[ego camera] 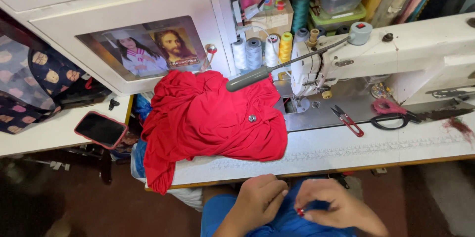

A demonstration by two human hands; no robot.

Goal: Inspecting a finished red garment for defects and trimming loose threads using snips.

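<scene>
My left hand [260, 200] and my right hand [332, 205] are low in my lap, below the table's front edge, over blue cloth [287, 222]. The right hand pinches a small red object [300, 212] between fingertips; the left hand's curled fingers are close beside it, and I cannot tell if they touch it. A crumpled red garment [208, 118] with a small silver button [252, 118] lies on the sewing table [346, 148], draping over its left end. The white sewing machine [396, 54] stands behind, right of the garment.
Red-handled thread snips [347, 120] and black scissors [396, 119] lie on the machine bed. Several thread spools [262, 51] stand at the back. A phone in a red case [100, 129] rests on a white side surface at left. A grey lamp arm [267, 72] reaches over the garment.
</scene>
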